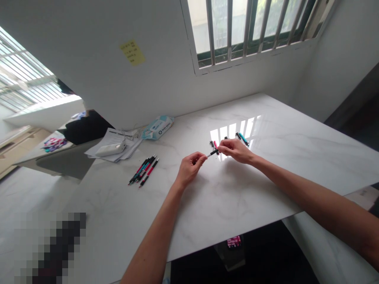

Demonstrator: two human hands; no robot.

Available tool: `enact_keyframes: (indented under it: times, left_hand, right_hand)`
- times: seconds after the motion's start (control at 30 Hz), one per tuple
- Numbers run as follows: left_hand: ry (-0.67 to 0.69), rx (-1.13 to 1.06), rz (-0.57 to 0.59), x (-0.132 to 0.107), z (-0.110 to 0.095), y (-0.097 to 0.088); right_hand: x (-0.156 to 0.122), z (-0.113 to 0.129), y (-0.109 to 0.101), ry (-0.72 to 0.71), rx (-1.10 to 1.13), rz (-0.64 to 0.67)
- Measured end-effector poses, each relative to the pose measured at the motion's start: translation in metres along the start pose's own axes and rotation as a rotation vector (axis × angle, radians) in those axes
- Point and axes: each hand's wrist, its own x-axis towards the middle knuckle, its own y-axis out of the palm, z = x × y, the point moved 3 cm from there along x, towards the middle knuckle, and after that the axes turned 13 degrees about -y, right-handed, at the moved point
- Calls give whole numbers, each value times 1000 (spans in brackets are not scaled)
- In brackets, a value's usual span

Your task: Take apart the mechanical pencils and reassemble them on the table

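My left hand pinches the pale end of a partly black pen just above the white marbled table. At the pen's dark end, the fingertips of my right hand are closed on it. Whether the pen is in one piece or two, I cannot tell. Close behind my right hand lie a red pen part, a teal pen part and small black pieces, some partly hidden by the fingers. Left of my left hand, several black, red and teal pens lie side by side.
A blue and white wipes packet lies by the wall beside papers with a white device on top. A yellow note sticks to the wall. Below the table edge a lit phone screen shows.
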Motion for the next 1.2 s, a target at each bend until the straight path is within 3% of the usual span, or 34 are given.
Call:
enact_keyframes:
  times: [0.47,0.83,1.2]
  left_hand:
    - [5,3,39,2,9,4]
    - [-26,-1,54,2,9,5]
    - [-120,-226,139,2,7,13]
  right_hand:
    - [0,0,-2,-3,-69,-83]
    - [3,2,-3,-9,113,-43]
    - [4,1,-11,25,163,-169]
